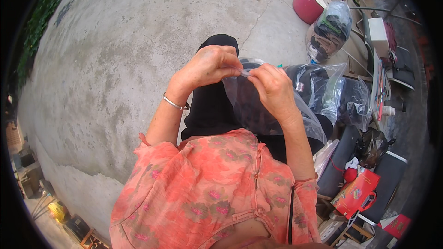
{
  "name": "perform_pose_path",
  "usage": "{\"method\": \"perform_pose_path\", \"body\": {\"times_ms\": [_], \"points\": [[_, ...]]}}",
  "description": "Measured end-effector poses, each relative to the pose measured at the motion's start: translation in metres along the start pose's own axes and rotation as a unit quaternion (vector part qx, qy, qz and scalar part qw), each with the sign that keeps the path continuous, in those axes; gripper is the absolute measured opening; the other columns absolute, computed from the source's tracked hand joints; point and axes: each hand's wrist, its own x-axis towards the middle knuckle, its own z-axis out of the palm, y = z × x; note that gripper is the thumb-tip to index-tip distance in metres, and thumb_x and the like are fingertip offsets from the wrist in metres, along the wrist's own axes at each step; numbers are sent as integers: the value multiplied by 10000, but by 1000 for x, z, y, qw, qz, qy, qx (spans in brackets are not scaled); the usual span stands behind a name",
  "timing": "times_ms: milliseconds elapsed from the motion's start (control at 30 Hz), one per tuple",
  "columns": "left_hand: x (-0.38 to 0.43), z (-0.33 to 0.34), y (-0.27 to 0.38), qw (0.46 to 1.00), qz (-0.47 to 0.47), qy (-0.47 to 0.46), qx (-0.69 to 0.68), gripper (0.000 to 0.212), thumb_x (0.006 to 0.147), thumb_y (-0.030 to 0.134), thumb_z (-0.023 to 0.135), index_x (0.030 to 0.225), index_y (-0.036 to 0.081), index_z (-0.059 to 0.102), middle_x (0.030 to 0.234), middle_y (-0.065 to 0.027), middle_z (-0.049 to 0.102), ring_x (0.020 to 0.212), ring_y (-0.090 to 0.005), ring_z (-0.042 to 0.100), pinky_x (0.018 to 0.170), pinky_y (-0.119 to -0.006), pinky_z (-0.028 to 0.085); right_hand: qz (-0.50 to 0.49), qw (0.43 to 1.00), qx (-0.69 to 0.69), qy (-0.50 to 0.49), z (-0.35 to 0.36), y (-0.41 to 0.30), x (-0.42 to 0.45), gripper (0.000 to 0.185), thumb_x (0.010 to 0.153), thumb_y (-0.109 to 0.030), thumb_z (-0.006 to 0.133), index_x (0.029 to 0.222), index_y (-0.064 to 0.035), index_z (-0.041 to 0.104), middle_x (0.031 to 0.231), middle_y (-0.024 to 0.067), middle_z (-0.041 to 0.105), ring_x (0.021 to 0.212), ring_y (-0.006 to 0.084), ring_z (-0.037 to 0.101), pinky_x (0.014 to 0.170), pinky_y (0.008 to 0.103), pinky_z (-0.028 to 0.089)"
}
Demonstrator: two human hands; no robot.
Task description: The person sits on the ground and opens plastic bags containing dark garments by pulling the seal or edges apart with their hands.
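Both of my hands pinch the edge of a clear plastic bag point(252, 110) above my lap. My left hand point(216, 63), with a silver bangle on its wrist, holds the bag at the left. Close beside it, my right hand point(273, 88) grips the same gathered edge between thumb and fingers. The bag hangs down over my black trousers point(211, 110). Just right of my hands lie clear plastic bags point(313, 83) filled with dark items, partly behind my right hand.
A filled clear bag point(328, 31) stands beside a red cylindrical spool point(308, 5) at the upper right. A red gift box point(356, 193), a black plastic bag point(372, 147) and dark padded seats point(387, 180) crowd the right side. A white box point(379, 38) is farther up.
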Motion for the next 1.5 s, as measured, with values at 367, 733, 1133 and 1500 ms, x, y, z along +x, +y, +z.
{"method": "perform_pose_path", "body": {"times_ms": [367,733,1133,1500], "points": [[0,1,-2,999,-7,2,-33,131,826,100,793,920,20,748,827,-94,650,760,-253,641,683,-359,507,-20,1000,1,-22,2,1,4,90,865,-83,710,914,-44,645,869,104,632,832,338,633,753,432,476],[-1,1,-3,999,-15,4,-47,147,812,100,816,910,18,744,822,-83,654,758,-232,643,680,-348,512,-2,999,47,-16,9,3,6,80,865,-90,727,886,-49,662,866,105,644,834,341,639,748,441,484],[-1,2,2,999,-22,16,-27,166,765,99,839,856,20,726,813,-90,651,769,-269,646,684,-371,512,13,996,83,-4,11,2,10,62,847,-61,730,863,-49,672,843,107,643,817,346,637,744,440,491],[-5,-3,-12,999,-29,7,-39,171,809,122,828,890,5,732,822,-81,645,786,-245,637,699,-356,508,-21,999,29,-16,10,3,14,55,851,-70,705,879,-53,661,842,101,645,824,337,639,753,439,487]]}}
